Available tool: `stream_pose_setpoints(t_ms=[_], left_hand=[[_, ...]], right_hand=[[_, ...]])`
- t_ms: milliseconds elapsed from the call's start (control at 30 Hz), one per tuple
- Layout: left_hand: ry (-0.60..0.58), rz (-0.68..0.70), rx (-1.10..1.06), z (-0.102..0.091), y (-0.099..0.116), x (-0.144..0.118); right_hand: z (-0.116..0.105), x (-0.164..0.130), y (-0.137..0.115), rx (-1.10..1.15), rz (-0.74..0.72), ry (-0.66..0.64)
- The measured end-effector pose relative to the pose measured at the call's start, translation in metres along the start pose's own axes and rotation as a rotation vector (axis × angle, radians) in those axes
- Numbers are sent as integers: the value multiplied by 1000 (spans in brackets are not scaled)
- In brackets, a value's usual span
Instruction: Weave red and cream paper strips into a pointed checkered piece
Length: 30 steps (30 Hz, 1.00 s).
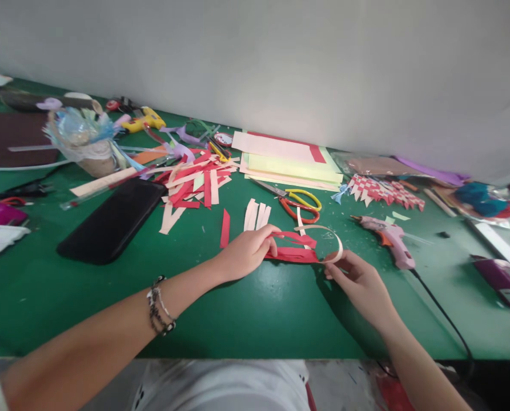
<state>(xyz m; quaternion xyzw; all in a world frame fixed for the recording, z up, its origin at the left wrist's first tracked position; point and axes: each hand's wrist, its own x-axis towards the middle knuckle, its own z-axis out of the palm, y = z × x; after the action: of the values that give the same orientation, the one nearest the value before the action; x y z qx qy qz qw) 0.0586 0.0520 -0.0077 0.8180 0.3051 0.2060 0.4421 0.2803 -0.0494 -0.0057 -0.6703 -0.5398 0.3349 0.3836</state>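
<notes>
My left hand (251,251) is closed on the left end of a few red paper strips (291,254), which stretch to the right just above the green table. At their right end, my right hand (352,275) pinches a pale cream paper strip (339,246) that bends up in a loop and runs back to the left over the red ones. Short cream strips (255,216) lie just beyond my left hand, with a single red strip (225,228) to their left. Orange-and-yellow-handled scissors (300,204) rest behind the strips.
A pink glue gun (389,237) lies to the right, its cord trailing off the front edge. On the left are a black phone-like case (113,222) and a heap of red and cream strips (199,180). Stacked paper sheets (289,162) and a red-white woven piece (383,191) lie behind.
</notes>
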Motion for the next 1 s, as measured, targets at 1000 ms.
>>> stream_pose_setpoints(t_ms=[1000], left_hand=[[-27, -41, 27, -2, 3, 0]], right_hand=[[-9, 20, 4, 202, 188, -98]])
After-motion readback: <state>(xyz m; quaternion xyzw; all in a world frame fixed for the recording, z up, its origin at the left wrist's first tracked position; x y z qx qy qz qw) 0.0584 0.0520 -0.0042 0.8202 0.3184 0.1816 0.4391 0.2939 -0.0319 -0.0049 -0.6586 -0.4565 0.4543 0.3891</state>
